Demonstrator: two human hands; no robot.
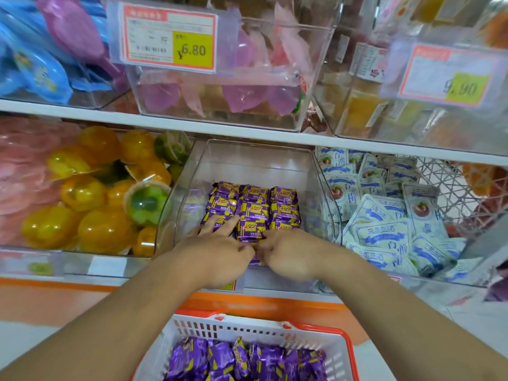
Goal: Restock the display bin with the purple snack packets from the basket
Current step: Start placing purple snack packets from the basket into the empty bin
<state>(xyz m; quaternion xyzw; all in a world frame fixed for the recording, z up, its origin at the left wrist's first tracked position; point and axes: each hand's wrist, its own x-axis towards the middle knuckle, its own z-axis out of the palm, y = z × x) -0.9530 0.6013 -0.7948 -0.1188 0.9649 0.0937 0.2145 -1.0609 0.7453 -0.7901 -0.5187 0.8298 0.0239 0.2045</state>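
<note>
The clear display bin (pixel 255 160) on the middle shelf holds several purple and yellow snack packets (pixel 254 207) laid in neat rows on its floor. My left hand (pixel 217 250) reaches into the bin's front, its straight fingers resting on the left-hand packets. Beside it, my right hand (pixel 287 254) has curled fingers that pinch a purple packet (pixel 251 233) in the front row. The two thumbs nearly meet. Below, the white basket (pixel 247 329) with an orange rim holds several more purple packets (pixel 247 358).
Left of the bin is a bin of yellow and green jelly cups (pixel 90 204); to its right lie white-and-blue packets (pixel 384 215). Clear bins with price tags (pixel 170 37) on the upper shelf overhang the opening. An orange ledge (pixel 261 306) runs between shelf and basket.
</note>
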